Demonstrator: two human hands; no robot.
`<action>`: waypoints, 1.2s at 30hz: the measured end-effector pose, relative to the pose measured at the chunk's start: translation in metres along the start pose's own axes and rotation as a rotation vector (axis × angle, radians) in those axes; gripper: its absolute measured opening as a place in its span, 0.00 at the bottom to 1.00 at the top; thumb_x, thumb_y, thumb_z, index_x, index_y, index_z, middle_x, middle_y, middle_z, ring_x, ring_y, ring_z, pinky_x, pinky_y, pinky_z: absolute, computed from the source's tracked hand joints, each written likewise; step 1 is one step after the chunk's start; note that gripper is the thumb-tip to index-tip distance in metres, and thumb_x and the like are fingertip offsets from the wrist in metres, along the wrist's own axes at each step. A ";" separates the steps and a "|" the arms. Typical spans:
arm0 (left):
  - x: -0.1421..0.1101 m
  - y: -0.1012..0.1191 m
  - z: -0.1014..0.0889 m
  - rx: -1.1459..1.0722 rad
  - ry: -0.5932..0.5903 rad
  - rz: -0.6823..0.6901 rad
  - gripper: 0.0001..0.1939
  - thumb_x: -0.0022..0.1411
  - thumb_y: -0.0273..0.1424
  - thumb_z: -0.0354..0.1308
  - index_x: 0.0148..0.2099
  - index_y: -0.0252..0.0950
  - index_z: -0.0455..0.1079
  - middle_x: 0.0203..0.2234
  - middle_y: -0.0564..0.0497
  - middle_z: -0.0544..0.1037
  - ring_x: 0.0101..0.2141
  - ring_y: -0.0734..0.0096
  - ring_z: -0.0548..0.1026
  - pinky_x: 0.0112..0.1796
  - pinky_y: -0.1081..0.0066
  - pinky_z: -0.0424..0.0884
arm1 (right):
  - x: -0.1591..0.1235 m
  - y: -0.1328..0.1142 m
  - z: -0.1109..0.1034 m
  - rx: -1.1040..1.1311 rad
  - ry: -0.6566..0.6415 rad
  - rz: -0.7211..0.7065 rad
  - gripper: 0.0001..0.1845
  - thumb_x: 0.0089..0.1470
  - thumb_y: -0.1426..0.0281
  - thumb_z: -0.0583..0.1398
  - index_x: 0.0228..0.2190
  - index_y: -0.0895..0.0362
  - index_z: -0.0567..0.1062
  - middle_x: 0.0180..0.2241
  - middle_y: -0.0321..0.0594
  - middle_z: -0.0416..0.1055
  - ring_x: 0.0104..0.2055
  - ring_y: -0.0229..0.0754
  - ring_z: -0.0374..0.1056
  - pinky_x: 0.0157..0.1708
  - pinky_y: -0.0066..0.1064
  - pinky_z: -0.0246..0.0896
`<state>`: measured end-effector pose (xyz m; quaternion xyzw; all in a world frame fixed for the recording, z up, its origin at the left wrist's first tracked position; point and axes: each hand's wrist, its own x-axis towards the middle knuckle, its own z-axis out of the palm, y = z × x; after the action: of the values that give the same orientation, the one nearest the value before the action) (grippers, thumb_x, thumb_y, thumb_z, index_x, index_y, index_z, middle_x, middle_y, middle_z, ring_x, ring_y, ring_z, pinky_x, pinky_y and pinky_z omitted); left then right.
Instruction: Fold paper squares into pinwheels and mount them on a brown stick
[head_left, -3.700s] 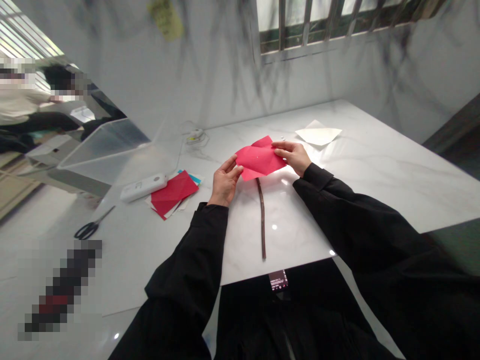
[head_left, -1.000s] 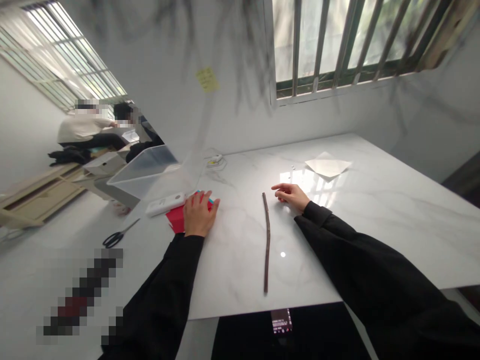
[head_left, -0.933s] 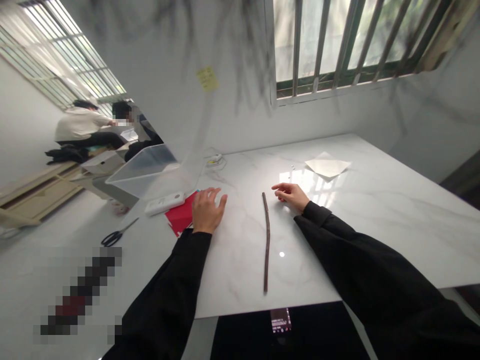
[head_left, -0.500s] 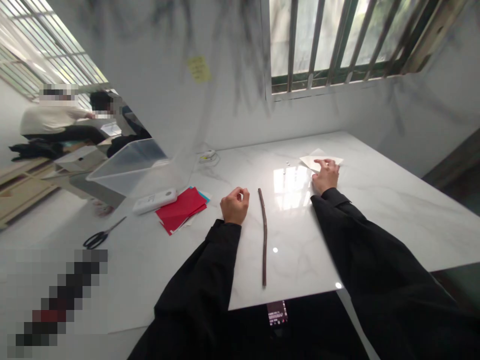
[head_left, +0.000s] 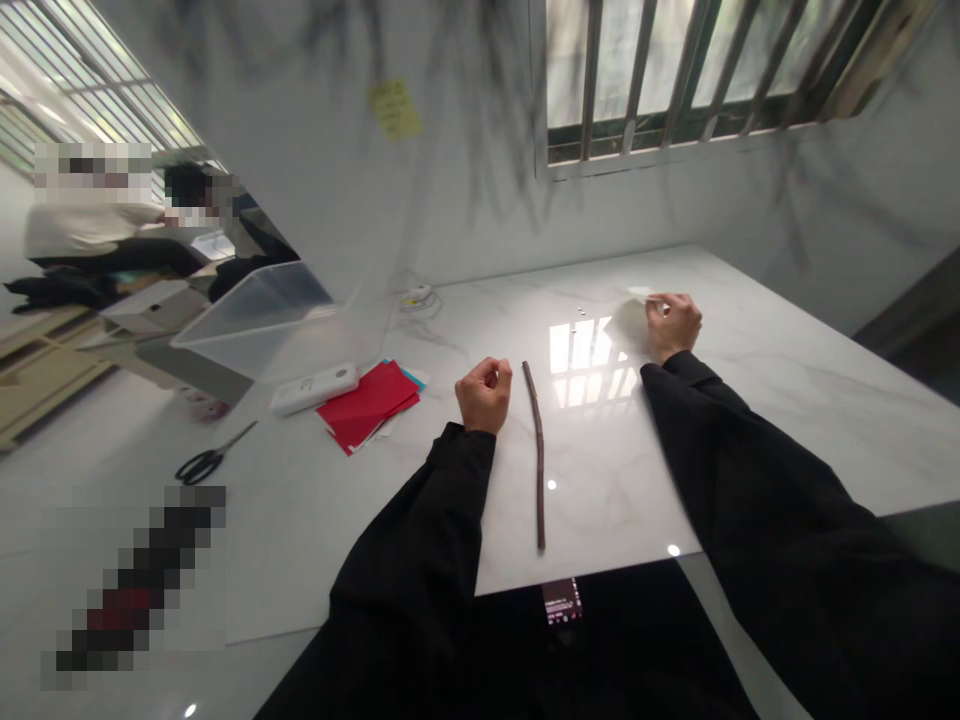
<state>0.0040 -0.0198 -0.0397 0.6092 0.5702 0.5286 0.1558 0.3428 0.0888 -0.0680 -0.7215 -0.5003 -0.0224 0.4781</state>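
Note:
My right hand [head_left: 673,325] is at the back right of the table, thumb and fingers pinched on a piece of cream paper [head_left: 639,293]. Most of that paper is hidden or seen nearly edge-on, and a shadow lies on the table below it. Closer in, my left hand [head_left: 484,395] is curled with its fingertips together; whatever they may hold is too small to make out. Just right of it, a thin brown stick [head_left: 538,440] lies lengthwise on the white table [head_left: 600,520]. A few tiny pale bits [head_left: 581,311] lie near the paper.
On the left are red paper sheets [head_left: 369,405], a white device [head_left: 315,389], scissors [head_left: 206,464] and a clear plastic bin [head_left: 247,320]. A lit phone [head_left: 562,602] is below the table's front edge. Two people sit far left. A barred window is in the wall behind.
My right hand has pinched the cream paper and raised it off the table. My left hand stays curled beside the stick. The view has shifted slightly.

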 end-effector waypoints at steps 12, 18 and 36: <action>0.009 -0.002 0.014 -0.833 -0.214 -0.366 0.41 0.57 0.48 0.72 0.68 0.45 0.63 0.48 0.45 0.80 0.33 0.68 0.82 0.34 0.70 0.77 | -0.110 -0.135 -0.008 0.517 -0.277 -0.762 0.09 0.68 0.70 0.61 0.40 0.49 0.84 0.42 0.42 0.77 0.46 0.48 0.71 0.50 0.44 0.70; 0.014 -0.012 0.018 -0.831 -0.014 -0.434 0.29 0.58 0.31 0.68 0.62 0.40 0.71 0.45 0.45 0.83 0.39 0.64 0.83 0.38 0.69 0.81 | -0.130 -0.143 -0.007 0.515 -0.432 -0.847 0.12 0.64 0.76 0.62 0.41 0.49 0.84 0.46 0.44 0.77 0.48 0.49 0.69 0.49 0.44 0.72; 0.017 -0.034 0.023 -0.634 0.005 -0.352 0.27 0.50 0.26 0.64 0.55 0.37 0.75 0.49 0.43 0.82 0.47 0.54 0.82 0.44 0.59 0.82 | -0.126 -0.129 0.013 0.903 -0.711 0.280 0.29 0.48 0.46 0.71 0.37 0.55 0.72 0.43 0.43 0.74 0.39 0.42 0.75 0.31 0.31 0.73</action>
<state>0.0021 0.0143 -0.0677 0.4220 0.4743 0.6459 0.4240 0.1787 0.0153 -0.0532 -0.4690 -0.4898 0.4995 0.5392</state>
